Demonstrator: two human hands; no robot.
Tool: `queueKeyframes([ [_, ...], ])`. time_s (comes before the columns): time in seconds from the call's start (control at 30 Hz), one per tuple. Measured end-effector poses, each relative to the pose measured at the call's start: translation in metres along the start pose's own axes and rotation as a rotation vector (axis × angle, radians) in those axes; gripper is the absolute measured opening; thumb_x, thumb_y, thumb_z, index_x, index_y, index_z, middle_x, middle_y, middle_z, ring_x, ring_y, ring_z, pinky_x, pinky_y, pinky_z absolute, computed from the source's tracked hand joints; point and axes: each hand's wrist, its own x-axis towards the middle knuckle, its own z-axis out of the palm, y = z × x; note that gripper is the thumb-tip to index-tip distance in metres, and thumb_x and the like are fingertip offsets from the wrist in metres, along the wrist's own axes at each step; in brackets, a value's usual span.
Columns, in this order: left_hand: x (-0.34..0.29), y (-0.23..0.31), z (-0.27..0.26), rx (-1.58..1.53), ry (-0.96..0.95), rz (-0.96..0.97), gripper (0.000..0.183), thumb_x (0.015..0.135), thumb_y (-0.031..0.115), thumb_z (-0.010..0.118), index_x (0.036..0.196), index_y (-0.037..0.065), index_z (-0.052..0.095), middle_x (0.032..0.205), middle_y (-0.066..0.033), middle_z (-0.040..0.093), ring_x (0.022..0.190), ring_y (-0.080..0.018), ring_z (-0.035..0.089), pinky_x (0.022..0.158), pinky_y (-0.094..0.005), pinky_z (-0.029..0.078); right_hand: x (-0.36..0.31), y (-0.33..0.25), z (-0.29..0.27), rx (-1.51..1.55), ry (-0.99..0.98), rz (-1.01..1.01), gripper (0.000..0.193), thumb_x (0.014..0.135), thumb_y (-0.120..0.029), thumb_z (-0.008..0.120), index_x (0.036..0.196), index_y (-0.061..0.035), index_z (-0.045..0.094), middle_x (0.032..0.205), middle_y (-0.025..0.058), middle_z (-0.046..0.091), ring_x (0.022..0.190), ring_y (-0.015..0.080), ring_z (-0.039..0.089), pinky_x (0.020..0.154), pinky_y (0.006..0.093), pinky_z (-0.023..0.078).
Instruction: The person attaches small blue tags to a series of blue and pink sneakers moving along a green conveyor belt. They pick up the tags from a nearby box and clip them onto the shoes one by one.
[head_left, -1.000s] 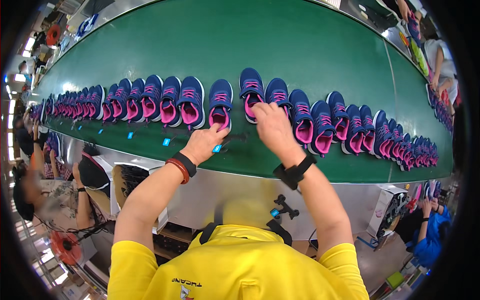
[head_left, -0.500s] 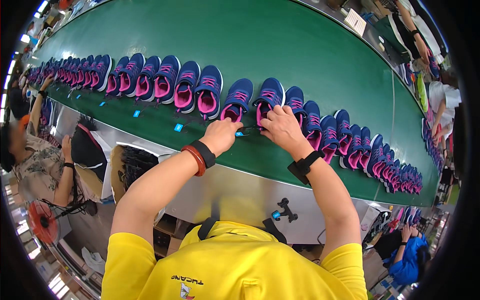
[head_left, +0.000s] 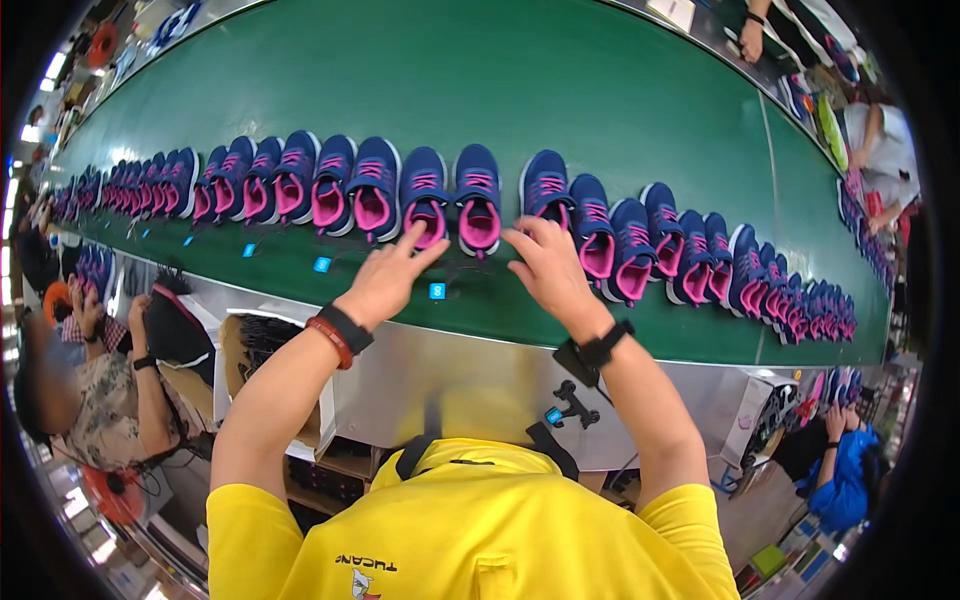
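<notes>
Flanking the heel [head_left: 480,243] of a round-toed, pink-lined navy fabric sneaker [head_left: 477,192] toward twelve o'clock, left hand [head_left: 385,278] and right hand [head_left: 553,268] hold their fingers spread (light and soft, I'd guess; best gripped at its stiffer heel).

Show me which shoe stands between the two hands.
The shoe between left hand and right hand, wholly in view; the hands partly cover its left neighbour and right neighbour.
</notes>
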Motion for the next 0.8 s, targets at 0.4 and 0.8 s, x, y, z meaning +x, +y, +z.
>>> queueKeyframes([
  [0.4, 0.092, 0.099, 0.045, -0.031, 0.187, 0.255, 0.038, 0.084, -0.002, 0.048, 0.121, 0.003, 0.051, 0.129, -0.0155, 0.053, 0.102, -0.0362, 0.06, 0.08, -0.0445, 0.053, -0.238, -0.032, -0.053, -0.115, -0.475, 0.616, 0.038, 0.065, -0.017, 0.079, 0.094, -0.007, 0.057, 0.101, 0.011, 0.054, 0.097, 0.0303, 0.054, 0.079, 0.0413, 0.046],
  [0.8, 0.076, 0.105, 0.066, -0.053, 0.113, 0.319, 0.018, 0.081, 0.0, 0.053, 0.095, 0.006, 0.061, 0.095, -0.01, 0.06, 0.077, -0.0334, 0.064, 0.067, -0.0438, 0.052, -0.215, 0.008, -0.065, 0.631, -0.367, 0.832, 0.016, 0.087, -0.017, 0.062, 0.093, -0.0059, 0.052, 0.069, 0.0086, 0.06, 0.068, 0.0239, 0.061, 0.06, 0.0335, 0.047],
])
